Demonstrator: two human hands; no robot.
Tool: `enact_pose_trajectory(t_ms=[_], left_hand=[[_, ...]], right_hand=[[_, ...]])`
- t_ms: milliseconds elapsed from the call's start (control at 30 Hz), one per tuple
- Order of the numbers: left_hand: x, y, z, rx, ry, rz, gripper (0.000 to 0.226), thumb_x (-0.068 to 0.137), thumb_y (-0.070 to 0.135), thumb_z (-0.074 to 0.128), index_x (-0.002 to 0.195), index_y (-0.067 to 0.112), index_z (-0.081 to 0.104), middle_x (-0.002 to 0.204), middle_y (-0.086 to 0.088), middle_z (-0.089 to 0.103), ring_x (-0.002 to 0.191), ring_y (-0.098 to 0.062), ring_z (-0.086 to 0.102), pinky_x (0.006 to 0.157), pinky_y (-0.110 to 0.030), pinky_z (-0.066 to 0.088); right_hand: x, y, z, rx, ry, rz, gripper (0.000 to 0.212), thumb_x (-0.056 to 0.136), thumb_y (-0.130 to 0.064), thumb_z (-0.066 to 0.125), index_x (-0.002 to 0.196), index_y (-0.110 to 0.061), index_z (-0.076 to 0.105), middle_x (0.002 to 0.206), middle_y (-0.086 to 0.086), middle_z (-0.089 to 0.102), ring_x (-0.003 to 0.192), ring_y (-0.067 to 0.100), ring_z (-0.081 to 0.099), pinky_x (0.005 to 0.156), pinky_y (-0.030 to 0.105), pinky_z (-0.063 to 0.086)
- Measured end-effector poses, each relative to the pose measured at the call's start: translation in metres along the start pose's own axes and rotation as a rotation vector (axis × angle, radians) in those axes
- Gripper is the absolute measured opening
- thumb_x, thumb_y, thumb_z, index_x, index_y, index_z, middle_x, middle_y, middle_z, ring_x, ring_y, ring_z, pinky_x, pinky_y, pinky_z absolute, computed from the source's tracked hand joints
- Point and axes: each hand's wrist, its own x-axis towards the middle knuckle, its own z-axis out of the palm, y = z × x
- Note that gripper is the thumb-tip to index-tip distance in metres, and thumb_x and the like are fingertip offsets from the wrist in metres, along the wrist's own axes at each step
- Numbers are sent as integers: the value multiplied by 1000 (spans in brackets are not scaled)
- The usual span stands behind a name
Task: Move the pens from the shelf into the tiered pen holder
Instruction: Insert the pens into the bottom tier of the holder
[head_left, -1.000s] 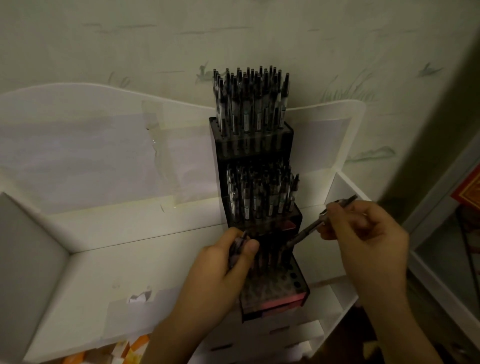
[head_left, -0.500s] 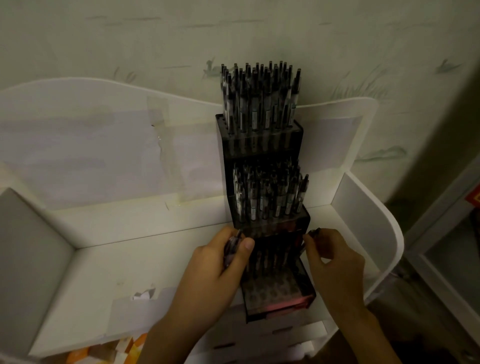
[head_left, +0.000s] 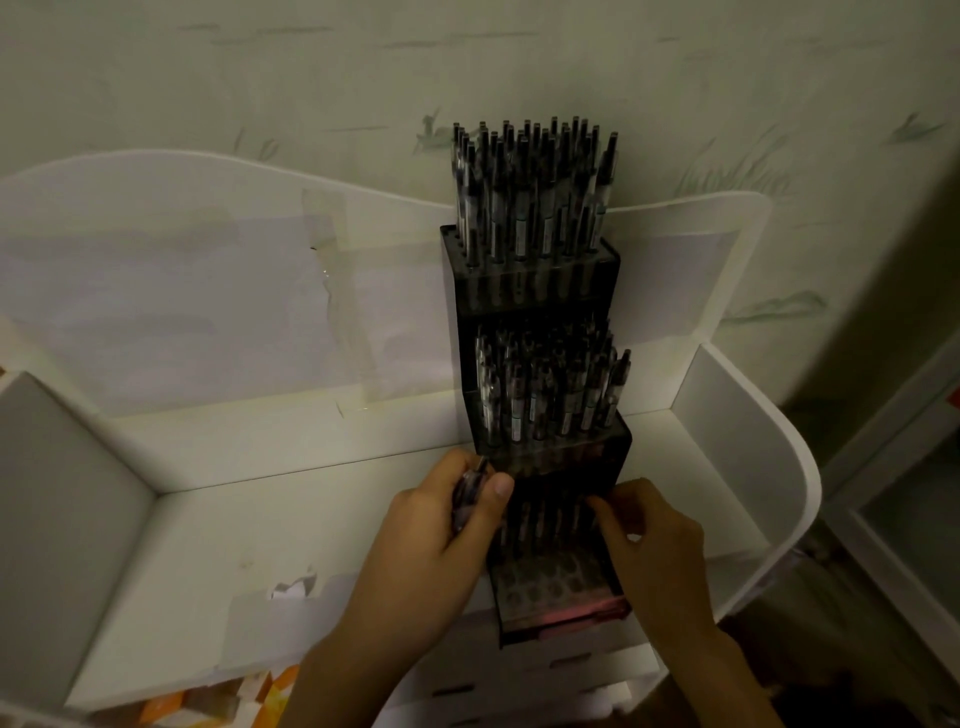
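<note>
The tiered pen holder stands on the white shelf, back against the rear panel near its right end. Its top and middle tiers are packed with upright pens. The left hand grips a bundle of pens just beside the holder's left side. The right hand has its fingers curled at the lowest tier's right edge; whether it pinches a pen I cannot tell
</note>
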Motion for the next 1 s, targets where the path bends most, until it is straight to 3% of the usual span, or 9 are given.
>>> enact_pose_trajectory(t_ms=[167,267,400,500,633,767,900,1000], left_hand=[[0,-2,2,14,-18,14,25,91,53,43,82,32,53,60,11,53,52,-4,47,51,-19,34],[0,-5,3,41,-21,23,23,92,54,43,83,34,52,62,10,54,53,-6,48,50,-22,34],[0,-5,2,37,-20,12,22,93,51,44,84,32,53,62,13,55,54,-5,49,50,-20,35],[-1,-4,2,36,-19,12,23,93,49,45,85,30,53,61,15,54,54,-5,49,50,-19,33],[-2,-2,2,32,-11,12,20,94,46,46,85,29,51,60,14,53,52,-5,47,49,-19,31],[-4,-1,1,23,-3,20,10,98,36,49,89,30,50,62,22,55,54,-1,50,48,-14,31],[-6,-1,-1,-42,-23,24,7,98,27,50,92,32,50,69,23,60,58,1,55,50,-10,35],[-8,-7,-2,-40,-22,36,14,97,19,53,97,33,52,77,16,65,64,-4,61,53,-18,45]], right_hand=[[5,1,-4,-15,-10,55,11,83,-22,75,84,-26,65,75,-21,63,76,-10,62,67,1,45],[4,3,-11,-59,-47,133,11,81,-29,77,90,-28,70,77,-19,66,73,-4,64,73,15,53],[4,-10,-28,-177,-75,167,21,80,-40,75,96,-27,73,77,-18,67,70,-4,62,66,13,49],[6,-31,-40,-244,-126,175,17,81,-44,73,94,-32,72,74,-19,66,70,-3,61,64,19,49],[4,-70,-49,-151,-90,85,3,82,-34,73,81,-36,71,65,-19,66,64,-2,63,57,12,48],[-7,-116,-43,83,-92,-51,1,82,-29,72,83,-29,73,75,-21,68,70,-3,65,61,6,49],[-16,-142,-29,218,-138,-165,17,81,-42,74,92,-29,73,87,-19,68,86,0,65,72,10,51],[-18,-148,-15,174,-186,-185,31,73,-53,66,96,-33,70,100,-20,62,100,2,59,85,11,47]])
